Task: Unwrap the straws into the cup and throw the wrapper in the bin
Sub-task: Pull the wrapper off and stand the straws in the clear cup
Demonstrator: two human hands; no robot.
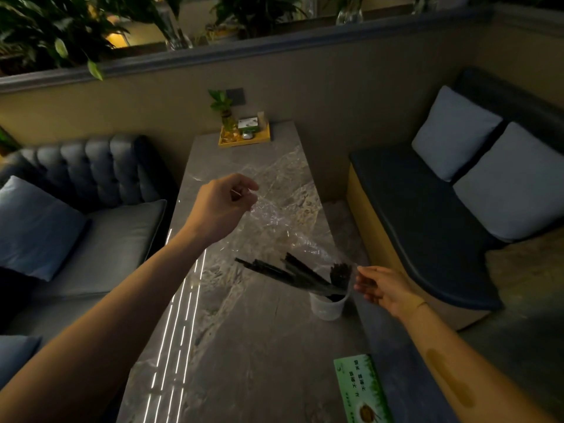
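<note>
- Left hand (224,201): raised over the table mid-section; we see thumb & fingers pinched on the upper end of the clear wrapper (280,206).
- Wrapper: transparent, crinkled film, stretched on a slant from the left hand down to the cup; lower end hangs over the cup mouth w/ straws still partly inside it.
- Right hand (383,290): just right of the cup, fingers loosely curled, tips at the wrapper's lower edge; whether it truly grips the film we cannot tell (blurred). Thin band on the wrist.
- Straws (293,273): dark bundle, fanned out, lower ends in the cup, upper ends leaning left & away from us.
- Cup (329,305): white, upright, on the table near its right edge.
- Table (244,346): grey marble-look top, long & narrow, bright light streaks reflected along the left side.
- Green printed card (363,389): flat on the table, near-right corner, well apart from the cup.
- Yellow tray (244,140): far end of table, w/ small plant in a glass & a small box.
- Sofa (91,190): left of table, grey, tufted back, blue cushion.
- Bench seat (427,209): right of table, dark pad, two pale cushions.
- Bin: not seen by us.
</note>
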